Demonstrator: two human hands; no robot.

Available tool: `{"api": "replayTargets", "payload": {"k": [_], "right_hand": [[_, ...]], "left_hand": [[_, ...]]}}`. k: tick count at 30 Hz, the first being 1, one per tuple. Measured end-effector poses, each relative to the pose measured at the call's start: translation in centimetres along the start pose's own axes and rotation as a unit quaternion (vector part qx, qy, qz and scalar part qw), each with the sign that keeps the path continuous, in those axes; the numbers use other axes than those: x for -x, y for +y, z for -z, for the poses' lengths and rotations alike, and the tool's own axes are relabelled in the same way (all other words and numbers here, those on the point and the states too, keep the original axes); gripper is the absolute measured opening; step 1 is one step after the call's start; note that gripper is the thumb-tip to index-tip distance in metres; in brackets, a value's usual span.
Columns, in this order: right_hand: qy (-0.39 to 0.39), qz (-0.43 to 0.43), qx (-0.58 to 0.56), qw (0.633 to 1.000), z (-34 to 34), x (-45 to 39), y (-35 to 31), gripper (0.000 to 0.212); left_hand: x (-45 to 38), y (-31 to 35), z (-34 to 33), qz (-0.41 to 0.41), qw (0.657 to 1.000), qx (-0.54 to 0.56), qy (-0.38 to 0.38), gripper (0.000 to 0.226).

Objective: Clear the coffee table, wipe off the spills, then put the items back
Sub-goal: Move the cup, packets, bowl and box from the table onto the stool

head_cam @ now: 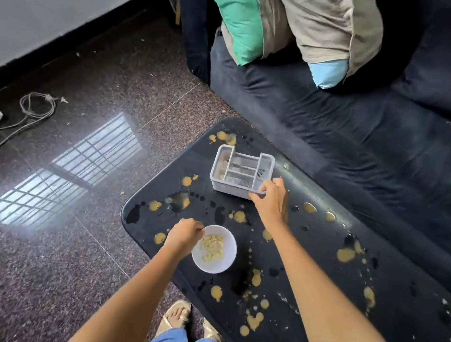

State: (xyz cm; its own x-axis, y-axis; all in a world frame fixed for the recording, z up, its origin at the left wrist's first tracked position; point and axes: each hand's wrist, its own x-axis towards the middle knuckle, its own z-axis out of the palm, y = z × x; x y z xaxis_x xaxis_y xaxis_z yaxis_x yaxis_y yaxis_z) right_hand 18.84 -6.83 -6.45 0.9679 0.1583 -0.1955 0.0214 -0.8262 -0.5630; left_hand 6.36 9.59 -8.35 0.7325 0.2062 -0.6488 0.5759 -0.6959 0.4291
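My left hand pinches the near-left rim of the bowl, fingers curled, on the spill-spattered dark tabletop. My right hand grips the near corner of the caddy, which stands farther along the tabletop toward the sofa. Yellow and dark spills dot the surface around both.

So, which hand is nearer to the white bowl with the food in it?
The left. The left hand grips the white bowl at its left rim. The right hand is farther up the coffee table, holding the near right corner of the grey organizer.
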Motion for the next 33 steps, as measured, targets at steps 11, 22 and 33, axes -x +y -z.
{"api": "replayTargets", "payload": {"k": [11,22,33], "right_hand": [[0.051,-0.258,-0.193,0.945,-3.5,0.2,-0.4,0.018],[0.219,-0.174,-0.134,0.951,0.1,4.7,2.1,0.033],[0.306,-0.302,-0.118,0.895,10.9,19.0,14.2,0.038]], "left_hand": [[-0.6,-1.1,-0.2,-0.057,0.998,0.007,-0.025,0.023],[0.1,-0.8,0.0,-0.084,0.995,0.050,-0.024,0.027],[6.1,9.2,-5.8,-0.176,0.982,-0.007,-0.065,0.036]]}}
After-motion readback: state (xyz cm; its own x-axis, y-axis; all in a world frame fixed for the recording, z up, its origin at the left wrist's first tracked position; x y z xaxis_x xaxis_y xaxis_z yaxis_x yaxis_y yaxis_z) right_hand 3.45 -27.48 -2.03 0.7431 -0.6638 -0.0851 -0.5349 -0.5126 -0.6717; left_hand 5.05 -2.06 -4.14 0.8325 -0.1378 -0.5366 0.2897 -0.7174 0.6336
